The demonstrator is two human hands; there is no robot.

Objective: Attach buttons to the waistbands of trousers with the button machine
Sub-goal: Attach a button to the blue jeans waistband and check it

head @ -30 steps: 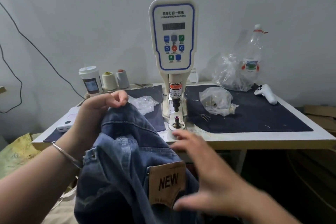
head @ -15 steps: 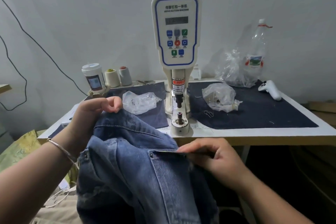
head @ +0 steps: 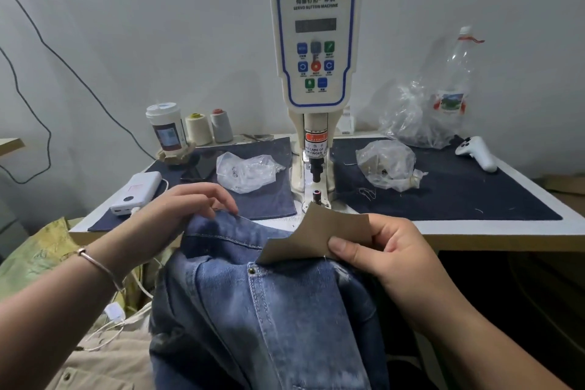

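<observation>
Trousers [head: 253, 294] waistband pinched between both hands' fingers [head: 351, 250].

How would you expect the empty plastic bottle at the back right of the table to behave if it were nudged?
The plastic bottle looks empty, so probably very light. Tall and narrow, it would likely tip easily. The crumpled bag beside it might cushion it.

The white counter [head: 474, 228] carries two dark denim mats [head: 459, 187], the button machine [head: 315, 149], a power bank [head: 137, 188], thread cones [head: 198, 128] and plastic bags [head: 384, 165].
</observation>
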